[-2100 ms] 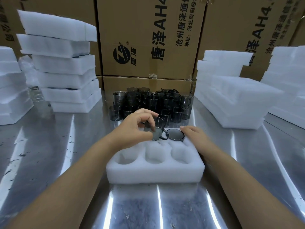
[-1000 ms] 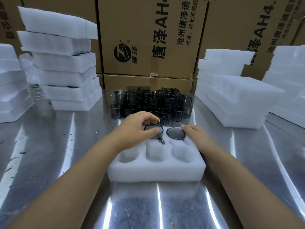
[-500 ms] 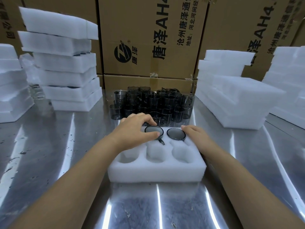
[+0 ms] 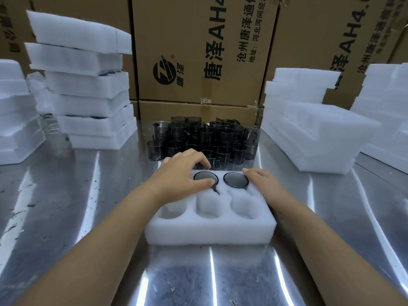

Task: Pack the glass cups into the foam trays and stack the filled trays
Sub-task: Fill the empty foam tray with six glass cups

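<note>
A white foam tray (image 4: 209, 230) with six round pockets lies in front of me on the steel table. Two dark smoked glass cups sit in its back row: one in the middle pocket (image 4: 204, 176) and one in the right pocket (image 4: 235, 179). My left hand (image 4: 181, 173) covers the back left pocket and pinches the middle cup's rim between thumb and curled fingers. My right hand (image 4: 262, 182) rests on the tray's back right corner, its fingertips touching the right cup's rim. The three front pockets hold nothing. Several loose cups (image 4: 205, 138) stand just behind the tray.
Stacks of foam trays rise at the left (image 4: 88, 102), far left (image 4: 15, 111), right (image 4: 309, 129) and far right (image 4: 388, 107). Printed cardboard boxes (image 4: 198, 51) wall off the back. The reflective steel table (image 4: 88, 195) stretches to both sides and toward me.
My left hand brought a cup down from above the tray and seated it in the back middle pocket. My right hand stayed on the tray beside the right cup.
</note>
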